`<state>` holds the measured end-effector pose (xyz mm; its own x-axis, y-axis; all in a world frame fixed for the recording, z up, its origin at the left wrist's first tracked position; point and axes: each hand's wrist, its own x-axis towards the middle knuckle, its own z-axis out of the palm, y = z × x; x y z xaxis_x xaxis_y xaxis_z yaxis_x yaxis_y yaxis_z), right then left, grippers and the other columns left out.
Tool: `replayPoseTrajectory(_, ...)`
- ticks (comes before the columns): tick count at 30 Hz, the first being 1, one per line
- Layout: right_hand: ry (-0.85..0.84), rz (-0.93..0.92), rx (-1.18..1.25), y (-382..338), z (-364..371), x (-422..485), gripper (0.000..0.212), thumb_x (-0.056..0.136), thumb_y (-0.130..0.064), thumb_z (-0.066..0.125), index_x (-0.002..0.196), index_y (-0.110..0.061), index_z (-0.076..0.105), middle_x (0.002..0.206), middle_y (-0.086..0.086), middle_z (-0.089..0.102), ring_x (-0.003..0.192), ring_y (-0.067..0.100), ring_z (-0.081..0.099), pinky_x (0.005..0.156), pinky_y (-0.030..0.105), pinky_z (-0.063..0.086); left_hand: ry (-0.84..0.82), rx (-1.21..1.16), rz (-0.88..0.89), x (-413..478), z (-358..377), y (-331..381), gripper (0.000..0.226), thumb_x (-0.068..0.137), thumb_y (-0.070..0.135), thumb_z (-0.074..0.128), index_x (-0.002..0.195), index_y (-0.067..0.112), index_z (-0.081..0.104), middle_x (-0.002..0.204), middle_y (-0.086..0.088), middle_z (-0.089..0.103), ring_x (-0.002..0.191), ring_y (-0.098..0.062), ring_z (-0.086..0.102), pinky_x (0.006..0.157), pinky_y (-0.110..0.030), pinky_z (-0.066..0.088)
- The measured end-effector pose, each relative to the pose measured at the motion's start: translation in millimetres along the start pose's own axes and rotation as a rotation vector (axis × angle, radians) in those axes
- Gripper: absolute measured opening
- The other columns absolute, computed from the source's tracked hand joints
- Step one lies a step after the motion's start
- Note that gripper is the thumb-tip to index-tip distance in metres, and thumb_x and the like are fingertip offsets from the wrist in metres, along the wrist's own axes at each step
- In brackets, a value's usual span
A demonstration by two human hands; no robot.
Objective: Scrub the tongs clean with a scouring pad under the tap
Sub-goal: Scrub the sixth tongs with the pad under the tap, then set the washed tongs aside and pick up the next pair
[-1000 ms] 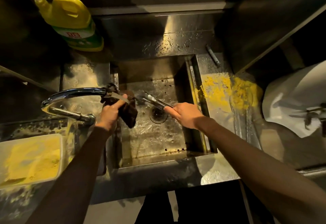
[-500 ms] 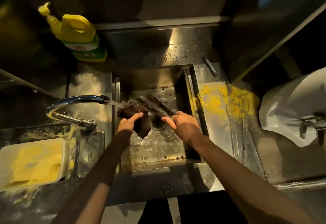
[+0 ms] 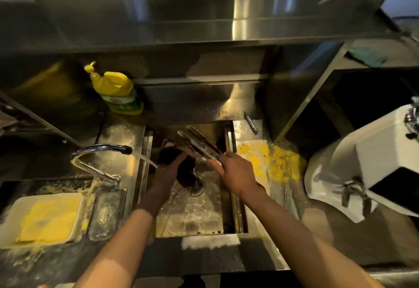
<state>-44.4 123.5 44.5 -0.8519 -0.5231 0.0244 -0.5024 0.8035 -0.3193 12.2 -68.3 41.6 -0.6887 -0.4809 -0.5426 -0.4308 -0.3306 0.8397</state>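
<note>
Tongs (image 3: 199, 144) are being held over the sink (image 3: 199, 217), their handle end in the right hand and their tips pointing up and away, beyond both hands.

Starting left of the hands, the tap (image 3: 102, 149) is running, and its water (image 3: 145, 159) is arcing rightward and landing on the outer edge of the left hand (image 3: 166, 172), not on the metal. That hand is curling round the dark scouring pad (image 3: 184, 174) and gripping it just left of and below the arms of the tongs. The pad's upper edge seems to be meeting the lower arm, though contact is hard to confirm in the dim light. Further right, the right hand (image 3: 235, 174) is clamping its fingers on the handle end.

The scrubbing step is under way, judging by this layout. The next move is likely calling for the pad to be drawn along the arms toward the tips. The tongs probably also need lowering leftward into the stream so the loosened grime is rinsing off.

Compared with a second ago, the left hand is sitting further right, away from the spout where it was wetting the pad. The tongs, then pointing left toward the tap, are now angling steeply away, and the view is tilting higher.
</note>
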Motion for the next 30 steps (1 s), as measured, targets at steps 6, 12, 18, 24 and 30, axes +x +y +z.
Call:
replayPoseTrajectory(6,0.079,0.027,0.005,3,-36,1,0.072,0.092,-0.071,0.022,0.094,-0.020,0.072,0.092,0.001,0.060,0.084,0.024,0.063,0.061,0.030,0.035,-0.030,0.142,0.201,-20,15,26,0.030,0.089,0.017,0.069,0.117,0.009,0.062,0.111,-0.004,0.063,0.115,-0.028,0.059,0.089,-0.026,0.053)
replayPoseTrajectory(12,0.158,0.097,-0.048,2,-57,-2,0.066,0.095,-0.071,0.029,0.083,-0.021,0.070,0.079,-0.006,0.049,0.067,0.016,0.054,0.054,0.028,0.030,-0.053,0.156,0.145,-29,29,47,0.031,0.086,0.024,0.071,0.112,0.009,0.068,0.101,-0.004,0.069,0.083,-0.011,0.063,0.062,-0.018,0.047)
replayPoseTrajectory(18,0.197,0.188,-0.062,2,-76,-26,0.062,0.098,-0.068,0.030,0.087,-0.022,0.069,0.085,-0.007,0.054,0.076,0.014,0.057,0.057,0.030,0.038,-0.255,0.227,0.251,-45,41,62,0.023,0.089,0.019,0.067,0.112,0.016,0.062,0.094,0.006,0.065,0.085,-0.005,0.060,0.066,-0.013,0.045)
replayPoseTrajectory(24,0.287,0.315,-0.082,8,-102,-64,0.064,0.097,-0.068,0.029,0.085,-0.020,0.070,0.084,-0.005,0.056,0.075,0.017,0.060,0.057,0.029,0.034,-0.380,0.286,0.334,-66,73,70,0.027,0.087,0.012,0.069,0.113,0.011,0.065,0.104,-0.007,0.066,0.099,-0.022,0.061,0.084,-0.029,0.046)
replayPoseTrajectory(30,0.409,0.470,-0.092,22,-137,-112,0.062,0.094,-0.069,0.036,0.084,-0.020,0.072,0.081,-0.007,0.055,0.070,0.013,0.055,0.050,0.025,0.024,-0.598,0.290,0.316,-98,114,71,0.024,0.085,0.019,0.072,0.104,0.026,0.060,0.106,-0.004,0.064,0.096,-0.017,0.061,0.084,-0.029,0.049)
